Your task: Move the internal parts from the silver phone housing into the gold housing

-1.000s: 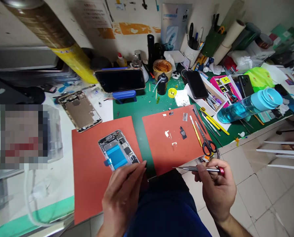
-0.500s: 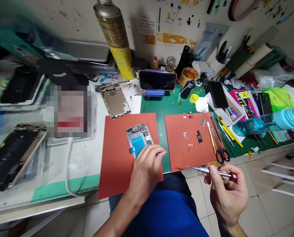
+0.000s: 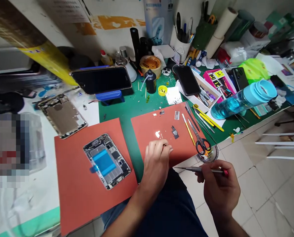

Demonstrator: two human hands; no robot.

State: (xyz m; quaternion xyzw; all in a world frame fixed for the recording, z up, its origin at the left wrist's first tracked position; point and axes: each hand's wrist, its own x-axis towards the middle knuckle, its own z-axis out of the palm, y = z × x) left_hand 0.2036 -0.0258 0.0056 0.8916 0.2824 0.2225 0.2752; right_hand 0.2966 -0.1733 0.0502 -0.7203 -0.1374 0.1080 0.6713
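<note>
While the right hand (image 3: 221,186) grips a screwdriver (image 3: 195,169), the left hand (image 3: 157,163) (fingers bunched; grasp cannot be determined) is over a red sheet (image 3: 144,126); the opened phone (image 3: 114,169) lies left of both hands.

A green-topped table by a pale wall, above a tiled floor.
The wall (image 3: 122,8) has torn orange patches (image 3: 119,22) and a paper sheet (image 3: 67,10) with writing on it. The green table (image 3: 117,110) runs along it. The floor (image 3: 267,184) has big light tiles with dark lines between. White bars (image 3: 275,143) show at the right. The top right corner looks dim.
</note>
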